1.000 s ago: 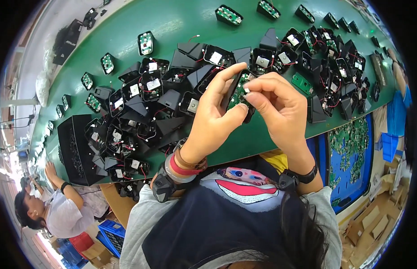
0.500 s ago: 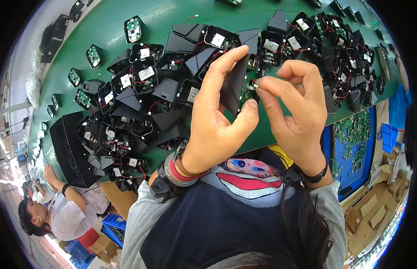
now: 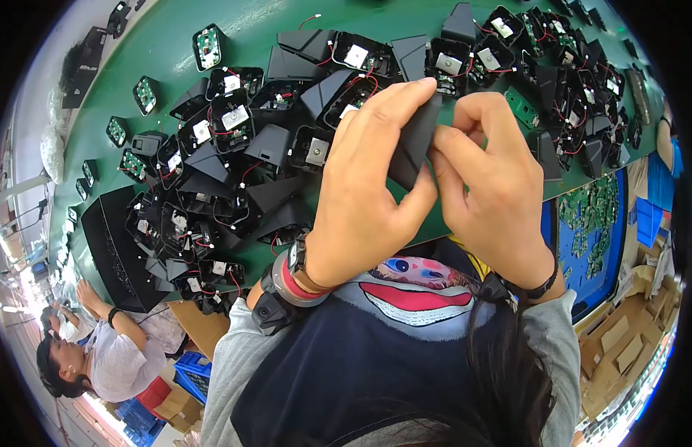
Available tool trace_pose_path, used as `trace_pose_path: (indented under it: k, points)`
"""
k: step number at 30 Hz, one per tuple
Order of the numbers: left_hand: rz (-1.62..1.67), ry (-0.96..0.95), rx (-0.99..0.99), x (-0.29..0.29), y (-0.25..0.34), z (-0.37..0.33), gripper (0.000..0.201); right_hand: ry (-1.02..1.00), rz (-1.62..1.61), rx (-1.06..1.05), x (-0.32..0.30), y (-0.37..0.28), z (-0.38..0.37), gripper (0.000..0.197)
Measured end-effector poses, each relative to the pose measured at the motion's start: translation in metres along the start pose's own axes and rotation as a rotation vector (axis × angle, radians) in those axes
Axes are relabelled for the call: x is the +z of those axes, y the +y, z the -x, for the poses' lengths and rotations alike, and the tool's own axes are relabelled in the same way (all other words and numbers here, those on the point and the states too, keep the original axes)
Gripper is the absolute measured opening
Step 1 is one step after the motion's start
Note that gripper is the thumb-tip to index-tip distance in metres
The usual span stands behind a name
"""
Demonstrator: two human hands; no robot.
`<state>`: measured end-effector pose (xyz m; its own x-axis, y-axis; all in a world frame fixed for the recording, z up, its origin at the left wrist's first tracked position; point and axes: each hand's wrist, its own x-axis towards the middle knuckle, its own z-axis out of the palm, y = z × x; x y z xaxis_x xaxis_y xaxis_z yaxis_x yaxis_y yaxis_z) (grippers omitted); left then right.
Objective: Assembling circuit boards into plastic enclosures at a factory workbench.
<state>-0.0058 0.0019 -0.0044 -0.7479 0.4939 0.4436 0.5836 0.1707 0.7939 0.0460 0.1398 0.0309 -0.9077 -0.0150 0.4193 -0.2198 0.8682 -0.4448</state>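
Observation:
My left hand is closed round a black plastic housing, thumb at its lower end and fingertips at its upper end. The housing is tilted so that its smooth outer wall shows and its inside is hidden. My right hand pinches at the housing's right side, thumb and forefinger close together. What lies between those fingertips is hidden. Behind the hands, many similar black housings lie heaped, several with red wires and white connectors. A green circuit board shows just right of my right hand.
The green table carries more housings with boards at the left. A black box stands at the left edge. To the right are a blue tray of circuit boards and cardboard boxes. Another person sits at lower left.
The housing has turned in my left hand, so the circuit board inside it no longer shows. My right hand stays pinched at its side. The view has shifted slightly.

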Motion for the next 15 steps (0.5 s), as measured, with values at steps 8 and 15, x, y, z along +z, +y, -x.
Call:
trace_pose_path:
  k: [8,15]
  points:
    - [0.342,0.059,-0.141,0.002,0.0,-0.003,0.058,-0.054,-0.236,0.041,-0.004,0.017,-0.008,0.012]
    - [0.352,-0.073,-0.12,-0.004,0.0,-0.003,0.06,-0.147,-0.439,0.299,-0.01,0.022,-0.014,0.011]
